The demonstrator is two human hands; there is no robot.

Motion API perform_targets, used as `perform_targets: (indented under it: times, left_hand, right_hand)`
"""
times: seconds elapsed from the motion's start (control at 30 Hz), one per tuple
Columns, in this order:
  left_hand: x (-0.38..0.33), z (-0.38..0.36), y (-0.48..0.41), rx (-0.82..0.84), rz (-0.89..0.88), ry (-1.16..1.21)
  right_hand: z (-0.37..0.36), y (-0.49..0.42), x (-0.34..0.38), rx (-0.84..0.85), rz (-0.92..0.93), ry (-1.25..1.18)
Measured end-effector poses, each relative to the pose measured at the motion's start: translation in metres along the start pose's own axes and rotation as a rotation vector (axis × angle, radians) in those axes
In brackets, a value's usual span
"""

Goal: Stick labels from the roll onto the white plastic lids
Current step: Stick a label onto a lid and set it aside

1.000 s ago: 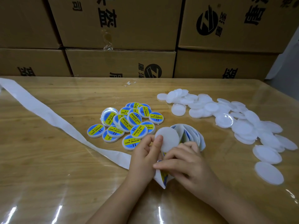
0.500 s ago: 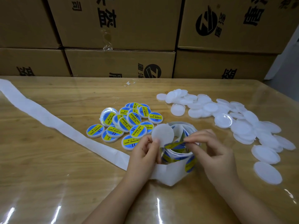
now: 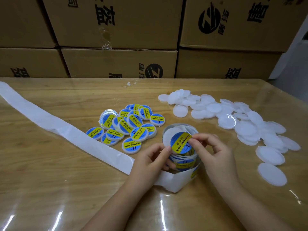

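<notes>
Now, across the wooden table (image 3: 50, 189), the spent backing strip (image 3: 50, 120) trails off left and the bare white lids (image 3: 246, 129) lie heaped on the right. The labelled lids (image 3: 130, 125) sit in a pile at centre, with the roll (image 3: 183, 164) just in front. Half a second ago the right hand (image 3: 215, 150) was peeling at the roll. The label (image 3: 180, 142) is now free, pinched at its edge and laid over the lid (image 3: 170, 135) that the left hand (image 3: 150, 160) grips. By the look of it, pressing it flat comes next.
</notes>
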State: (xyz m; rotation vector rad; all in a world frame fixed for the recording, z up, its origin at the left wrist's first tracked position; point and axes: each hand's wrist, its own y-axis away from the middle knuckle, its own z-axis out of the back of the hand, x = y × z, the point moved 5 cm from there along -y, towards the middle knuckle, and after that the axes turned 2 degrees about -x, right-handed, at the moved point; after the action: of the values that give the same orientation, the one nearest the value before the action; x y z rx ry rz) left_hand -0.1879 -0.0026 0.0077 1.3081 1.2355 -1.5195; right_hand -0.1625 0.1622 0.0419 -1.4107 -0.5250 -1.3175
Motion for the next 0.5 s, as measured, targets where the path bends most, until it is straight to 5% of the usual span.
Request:
perform_targets:
  times: [0.5]
  left_hand:
    - [0.0003,-0.0028,0.0009,0.033,-0.014,-0.028]
  right_hand:
    - [-0.0033,-0.0004,0.0005,0.042,-0.025,-0.004]
